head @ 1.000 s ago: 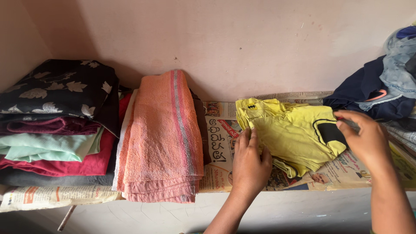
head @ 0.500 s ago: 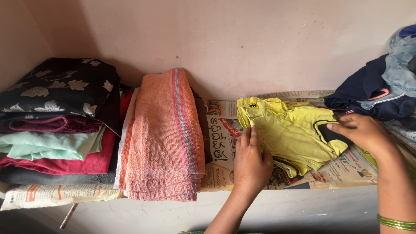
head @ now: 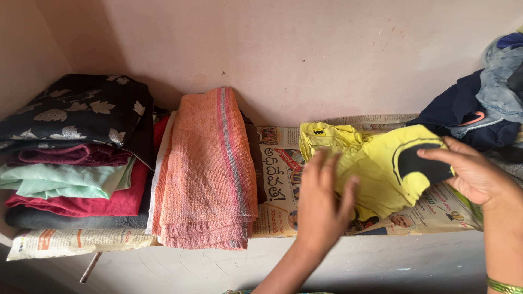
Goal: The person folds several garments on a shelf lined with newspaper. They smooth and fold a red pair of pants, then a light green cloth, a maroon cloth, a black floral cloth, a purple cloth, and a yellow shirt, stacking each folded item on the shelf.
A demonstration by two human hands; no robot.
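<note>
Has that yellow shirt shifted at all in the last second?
Yes. The right hand has lifted the right end of the yellow shirt off the newspaper, which has stayed put.

Bare forearms — thin green-gold bangle [head: 504, 284] on the right wrist.

Left hand [head: 321, 204] spread flat on yellow shirt [head: 376, 169], near edge of shelf [head: 348, 267]. Right hand [head: 474, 174] pinches shirt's right end, lifted off newspaper [head: 278, 185]. Orange towel [head: 204, 169] left; dark clothes [head: 479, 109] far right.
</note>
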